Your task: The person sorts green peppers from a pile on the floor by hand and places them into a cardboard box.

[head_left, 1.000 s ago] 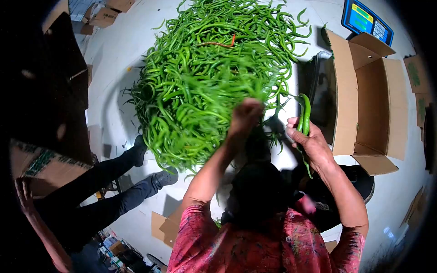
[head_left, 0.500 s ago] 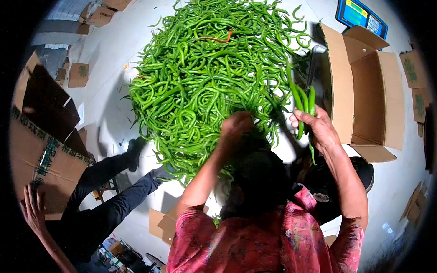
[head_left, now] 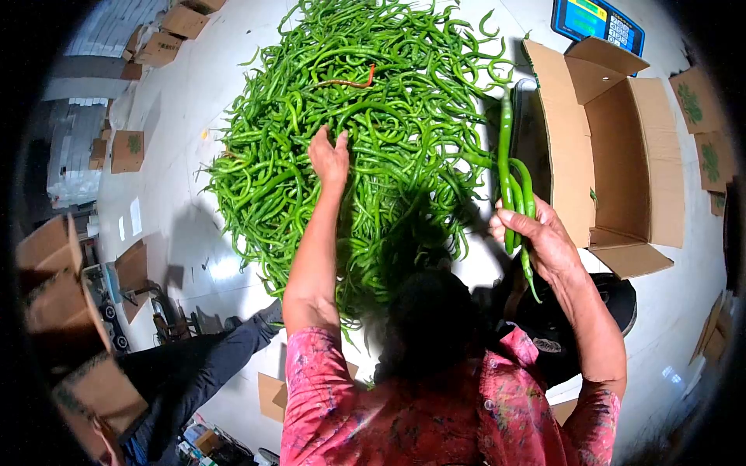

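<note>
A large heap of long green chili peppers (head_left: 264, 163) is spread on the pale floor. My left hand (head_left: 329, 161) is over the middle of the heap, thumb and fingers apart, with nothing visible between them. Whether its fingertips touch the peppers I cannot tell. To the right of the heap, my right hand (head_left: 546, 241) is closed around a few green chili peppers (head_left: 505, 144); they stick up past the thumb, and one tip hangs below. One reddish pepper (head_left: 350, 82) lies among the green ones near the top.
An open cardboard box (head_left: 571, 147) stands to my right, beside a blue scale display (head_left: 597, 25). On the left are another person's dark-trousered leg (head_left: 225, 361) and a cardboard box (head_left: 101, 392) by that person's hand. More boxes (head_left: 159, 48) stand farther back.
My left hand has moved forward and left from the near edge to the heap's middle. My right hand still holds its peppers, slightly lower in view. The other person's box has shifted down.
</note>
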A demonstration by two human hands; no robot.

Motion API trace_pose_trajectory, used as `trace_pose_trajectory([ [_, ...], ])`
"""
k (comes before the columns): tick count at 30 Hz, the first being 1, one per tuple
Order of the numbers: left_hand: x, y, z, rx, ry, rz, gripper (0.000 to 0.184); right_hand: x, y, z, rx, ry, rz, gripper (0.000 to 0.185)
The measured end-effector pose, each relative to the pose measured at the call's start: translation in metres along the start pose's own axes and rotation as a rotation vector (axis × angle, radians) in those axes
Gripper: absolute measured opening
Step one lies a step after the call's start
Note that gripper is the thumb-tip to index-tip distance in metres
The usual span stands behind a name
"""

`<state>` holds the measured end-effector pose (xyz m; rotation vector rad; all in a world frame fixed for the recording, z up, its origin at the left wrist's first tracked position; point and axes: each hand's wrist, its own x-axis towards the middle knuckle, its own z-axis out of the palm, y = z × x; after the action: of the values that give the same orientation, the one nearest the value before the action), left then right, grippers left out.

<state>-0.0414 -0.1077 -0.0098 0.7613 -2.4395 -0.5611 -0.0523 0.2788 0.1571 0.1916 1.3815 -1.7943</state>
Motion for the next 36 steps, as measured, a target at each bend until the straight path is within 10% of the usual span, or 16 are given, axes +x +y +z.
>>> trace_pose_trajectory([
  [8,-0.039,0.080,-0.045,-0.596,-0.322,-0.273,0.013,0.006,0.007,-0.001,0.012,0.133,0.037,0.030],
  [17,-0.101,0.159,-0.081,-0.671,-0.798,0.700,0.026,0.019,0.016,0.010,-0.021,0.129,0.001,0.027],
  [20,-0.071,0.081,-0.034,-0.764,-0.640,0.020,0.032,0.017,0.008,0.009,0.002,0.111,-0.049,0.025],
  [22,-0.037,0.038,-0.026,-0.100,-0.232,0.193,0.031,0.012,0.001,0.011,-0.038,0.123,-0.081,0.025],
  [26,-0.037,-0.032,-0.016,0.274,-0.323,0.280,0.030,0.011,-0.006,0.009,-0.080,0.217,-0.054,0.023],
  [33,-0.048,0.039,-0.078,-0.242,-0.064,-0.084,0.015,0.012,0.004,0.009,-0.023,0.182,-0.060,0.029],
  [36,-0.074,0.106,-0.099,-0.403,-0.316,-0.090,0.016,0.011,0.010,0.013,-0.020,0.111,-0.052,0.032],
])
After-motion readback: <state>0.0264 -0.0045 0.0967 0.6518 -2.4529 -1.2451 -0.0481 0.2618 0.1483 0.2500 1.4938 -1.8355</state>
